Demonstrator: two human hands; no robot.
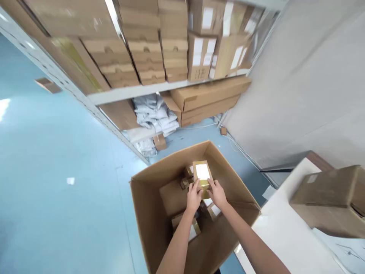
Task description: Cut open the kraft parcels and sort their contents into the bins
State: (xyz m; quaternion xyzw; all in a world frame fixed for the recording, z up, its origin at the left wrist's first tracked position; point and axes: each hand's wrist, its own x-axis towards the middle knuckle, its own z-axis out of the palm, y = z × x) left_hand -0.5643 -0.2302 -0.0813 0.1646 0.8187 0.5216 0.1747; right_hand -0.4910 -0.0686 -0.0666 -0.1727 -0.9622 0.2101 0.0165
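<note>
2 hands (194,196) (218,195), 1 held box (202,172), 1 large open-top carton (151,217).

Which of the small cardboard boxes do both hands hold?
The yellow-taped box with its white label facing up, between the left hand and right hand; the small boxes lying in the large carton are held by neither.

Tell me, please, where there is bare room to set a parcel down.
The floor left of the big box is bare around a white scrap. The white table has a bare strip between that box and the carton. Crowded: the shelf, packed with boxes, and the big box under the held parcel, where other parcels lie.
</note>
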